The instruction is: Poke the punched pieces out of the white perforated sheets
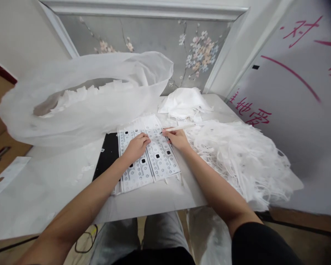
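One red 她 (243, 107) on whiteboard (287, 154); right hand (176, 137) pinches stick (183, 127); left hand (136, 148) curled on sheet (164, 163), hold unclear.

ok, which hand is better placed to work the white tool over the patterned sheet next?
Right, I'd say: the right hand grips the white tool, its dark tip at the sheet. The left hand is over the sheet too, with no tool visible in it.

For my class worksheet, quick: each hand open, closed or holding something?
Left hand: on the patterned sheet, fingers curled; whether it grips anything cannot be told.
Right hand: closed, holding a white pen-like tool.
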Motion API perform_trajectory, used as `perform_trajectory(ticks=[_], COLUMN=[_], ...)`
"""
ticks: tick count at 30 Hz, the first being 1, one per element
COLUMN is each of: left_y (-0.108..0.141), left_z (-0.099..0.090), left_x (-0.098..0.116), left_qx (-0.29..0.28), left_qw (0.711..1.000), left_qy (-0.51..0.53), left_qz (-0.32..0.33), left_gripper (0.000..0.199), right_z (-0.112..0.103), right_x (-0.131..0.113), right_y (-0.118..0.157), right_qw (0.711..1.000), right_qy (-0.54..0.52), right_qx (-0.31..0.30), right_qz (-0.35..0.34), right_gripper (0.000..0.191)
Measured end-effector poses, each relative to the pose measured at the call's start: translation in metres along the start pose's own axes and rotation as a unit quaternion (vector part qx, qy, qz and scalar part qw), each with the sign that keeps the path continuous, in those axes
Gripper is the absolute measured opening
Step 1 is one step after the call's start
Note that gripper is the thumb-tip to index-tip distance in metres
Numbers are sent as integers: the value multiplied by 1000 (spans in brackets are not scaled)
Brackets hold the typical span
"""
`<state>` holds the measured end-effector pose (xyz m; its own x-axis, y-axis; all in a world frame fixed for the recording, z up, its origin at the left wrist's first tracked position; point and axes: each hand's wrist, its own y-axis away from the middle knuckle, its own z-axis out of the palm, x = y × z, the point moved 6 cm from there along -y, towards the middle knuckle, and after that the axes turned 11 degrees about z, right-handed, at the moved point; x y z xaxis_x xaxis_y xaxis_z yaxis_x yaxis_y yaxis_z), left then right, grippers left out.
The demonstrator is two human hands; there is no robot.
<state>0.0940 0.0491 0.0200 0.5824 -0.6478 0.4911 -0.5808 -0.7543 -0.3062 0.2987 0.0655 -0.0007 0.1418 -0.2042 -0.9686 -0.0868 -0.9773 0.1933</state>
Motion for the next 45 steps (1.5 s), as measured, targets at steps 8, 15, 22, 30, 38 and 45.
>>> perform_trajectory(ticks=[8,15,22,30,38,45], left_y=[0,-8,-17,2,9,26], left_z=[-3,-4,10,-11,-44,-81], left_x=[0,-1,-3,-9,-39,-31], left_qx=[1,-50,-44,0,196,-39], left_qw=[1000,997,994,988,932,992], left_qy=[-13,3,-63,153,285,92], left_qz=[5,53,78,21,-107,-81], left_gripper=[27,23,23,28,50,54], right_z=[1,-1,-1,0,-71,-107], right_x=[1,-1,3,0,-36,-34], right_y=[-1,0,-3,0,7,4], right_qw=[1000,1000,999,1000,975,971], right_qy=[-2,-11,21,7,71,145], right_qx=[-10,-19,-8,-1,185,186], right_qz=[3,2,-25,-23,-103,-48], right_gripper=[34,34,38,40,43,28])
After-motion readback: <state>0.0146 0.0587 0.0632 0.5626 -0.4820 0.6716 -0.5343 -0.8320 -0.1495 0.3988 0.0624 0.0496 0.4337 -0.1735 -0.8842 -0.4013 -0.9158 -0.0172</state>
